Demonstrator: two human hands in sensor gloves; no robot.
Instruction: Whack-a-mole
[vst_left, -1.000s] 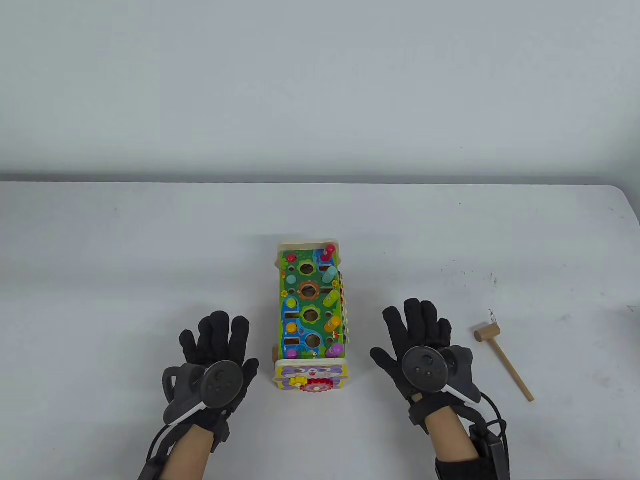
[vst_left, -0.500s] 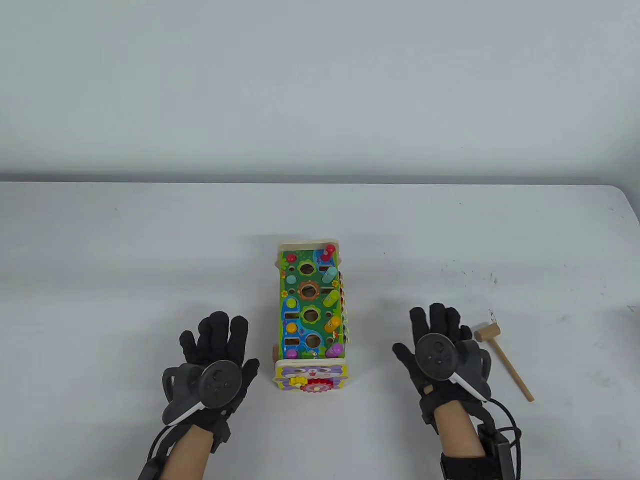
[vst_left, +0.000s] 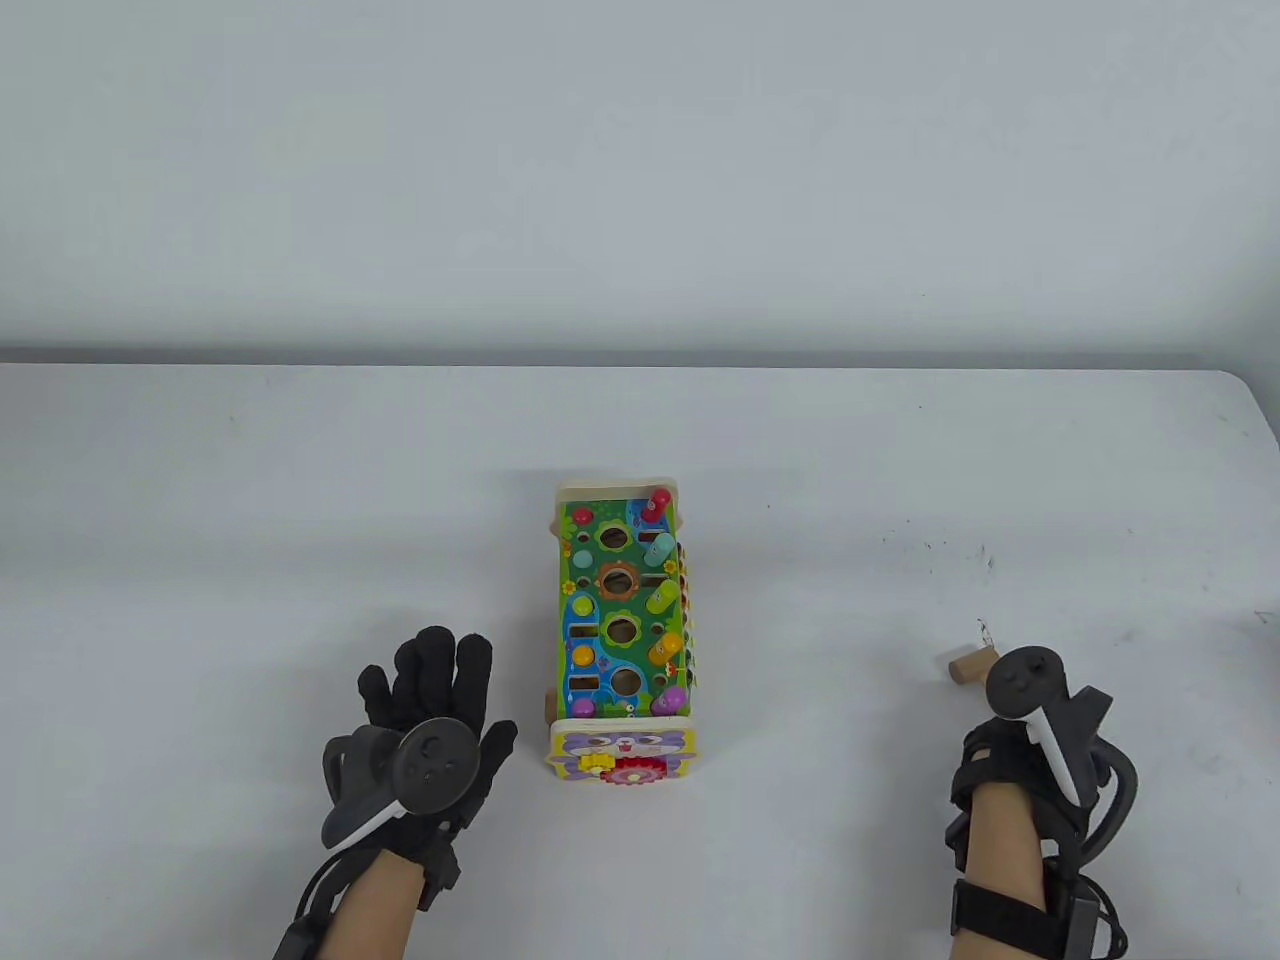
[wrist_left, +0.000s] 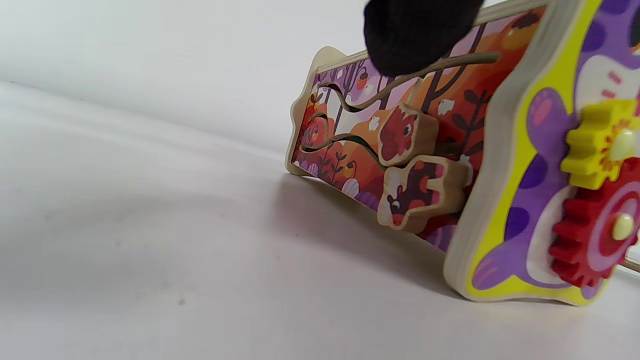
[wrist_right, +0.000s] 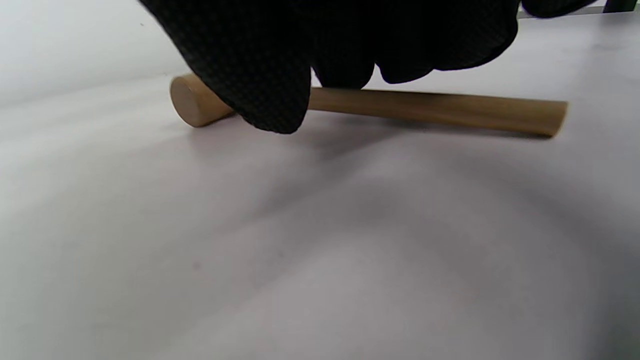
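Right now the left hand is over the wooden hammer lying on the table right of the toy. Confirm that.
Wrong hand. The right hand is over the wooden hammer, as the table view and right wrist view show. The hammer does lie on the table, right of the toy.

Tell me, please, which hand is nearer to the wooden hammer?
The right. The right hand is over the hammer, fingers down at its handle. The left hand lies flat beyond the toy box, far from it.

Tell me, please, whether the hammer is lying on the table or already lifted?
Lying flat. In the right wrist view the hammer rests on the table, and the right hand is over it; grip cannot be told.
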